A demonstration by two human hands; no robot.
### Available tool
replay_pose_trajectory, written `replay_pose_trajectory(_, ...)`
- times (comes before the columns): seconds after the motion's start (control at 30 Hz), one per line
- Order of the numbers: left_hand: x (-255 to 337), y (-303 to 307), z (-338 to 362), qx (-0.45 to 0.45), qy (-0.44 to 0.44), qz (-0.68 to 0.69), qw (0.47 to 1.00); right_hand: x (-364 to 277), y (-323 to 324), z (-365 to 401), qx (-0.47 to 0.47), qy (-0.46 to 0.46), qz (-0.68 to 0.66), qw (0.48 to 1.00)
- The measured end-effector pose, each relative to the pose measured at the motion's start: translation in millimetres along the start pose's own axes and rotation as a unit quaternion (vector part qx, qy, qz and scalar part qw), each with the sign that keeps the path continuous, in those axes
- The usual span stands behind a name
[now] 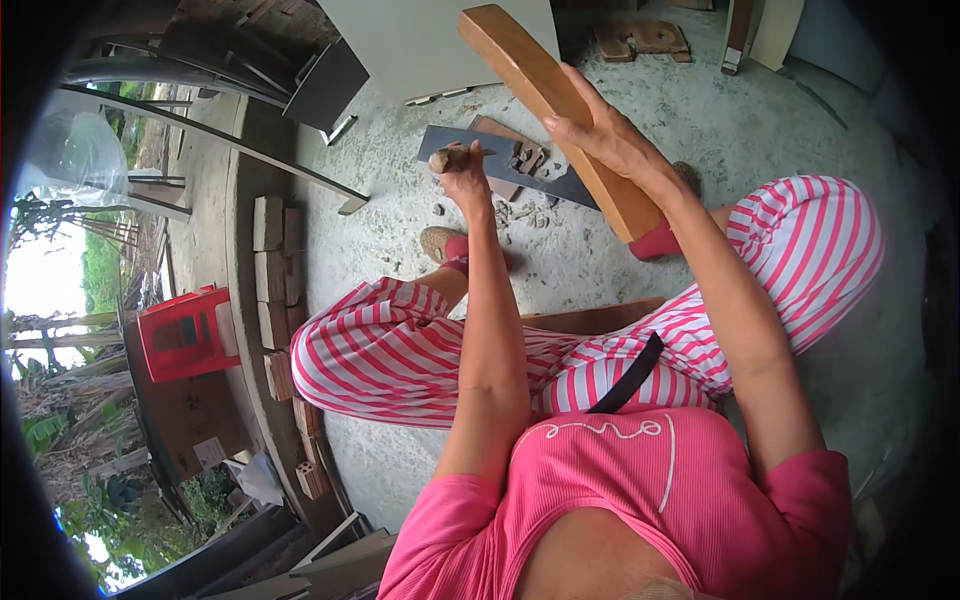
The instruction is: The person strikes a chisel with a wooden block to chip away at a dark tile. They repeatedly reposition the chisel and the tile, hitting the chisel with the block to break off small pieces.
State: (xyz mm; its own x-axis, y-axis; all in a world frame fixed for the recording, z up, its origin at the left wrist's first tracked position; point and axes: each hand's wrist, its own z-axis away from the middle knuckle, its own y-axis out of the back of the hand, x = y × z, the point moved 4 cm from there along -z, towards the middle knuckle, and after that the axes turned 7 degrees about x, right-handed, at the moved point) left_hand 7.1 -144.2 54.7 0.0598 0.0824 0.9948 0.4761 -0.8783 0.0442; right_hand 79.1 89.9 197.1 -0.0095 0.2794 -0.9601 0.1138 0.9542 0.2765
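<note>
My right hand (620, 150) grips a long, varnished wooden piece (545, 85) with a slightly curved end, held slantwise above the floor. My left hand (465, 185) is closed around a tool with a thick, round wooden handle (440, 161). A thin dark part of that tool points to the right, but its working end is too small to make out. Below both hands lies a dark flat board (570, 187) with brown broken bits (528, 155) on it. A brown piece of wood (492, 125) sits partly under the board.
Crumbs and chips are scattered over the concrete floor (380, 215) between my feet. Bricks (268, 275) line the ledge at left, near a red plastic stool (185, 333). A metal bar (250, 150) slants across the upper left. Cut-out wooden pieces (640, 40) lie at the back.
</note>
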Motion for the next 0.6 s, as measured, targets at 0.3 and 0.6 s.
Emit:
replay_pose_trajectory(0.3,-13,11,1,-0.051,0.001,-0.061,0.997,-33,1,48,0.081,-0.023,0.017,0.996)
replay_pose_trajectory(0.6,-19,7,-11,-0.095,-0.005,-0.100,0.990,-22,-18,48,0.113,-0.074,-0.052,0.989)
